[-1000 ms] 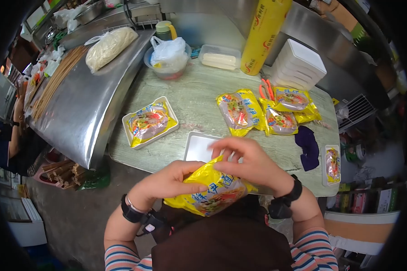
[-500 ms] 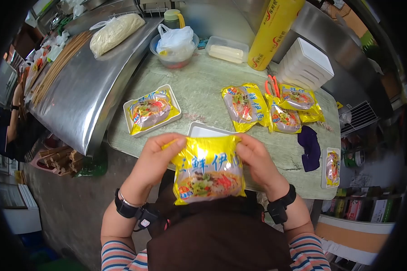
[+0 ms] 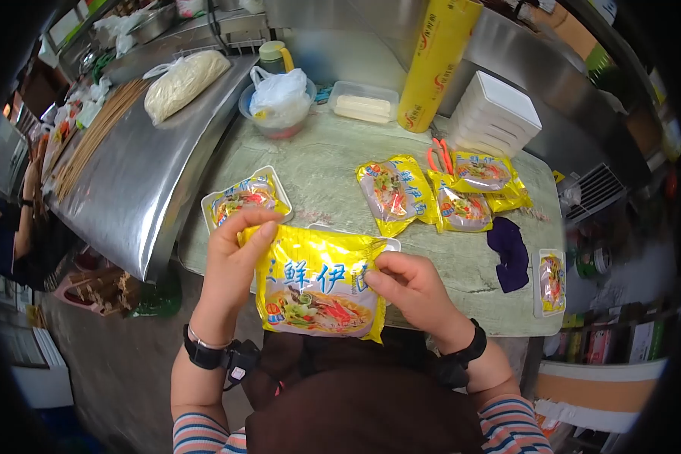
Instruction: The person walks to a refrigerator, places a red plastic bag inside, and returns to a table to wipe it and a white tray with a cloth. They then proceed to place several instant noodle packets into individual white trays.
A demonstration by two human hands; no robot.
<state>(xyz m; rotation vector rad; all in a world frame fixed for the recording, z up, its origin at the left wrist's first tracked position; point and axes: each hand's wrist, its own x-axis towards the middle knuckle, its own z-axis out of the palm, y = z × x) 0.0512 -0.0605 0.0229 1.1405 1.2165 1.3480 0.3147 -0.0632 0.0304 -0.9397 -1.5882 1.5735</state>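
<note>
I see a squarish, shiny yellow-and-lilac plastic food packet [image 3: 318, 291] held up between the left hand [image 3: 234, 257] and right hand [image 3: 412, 284], printed face showing, its top edge slightly tilted. Its film is creased; blue characters cross the middle, above a picture of greens and red strips, with an orange badge in one lower corner

Left hand [image 3: 233, 253]: pinching | right hand [image 3: 415, 286]: pinching | forearms [image 3: 199, 386] angled forward
</note>
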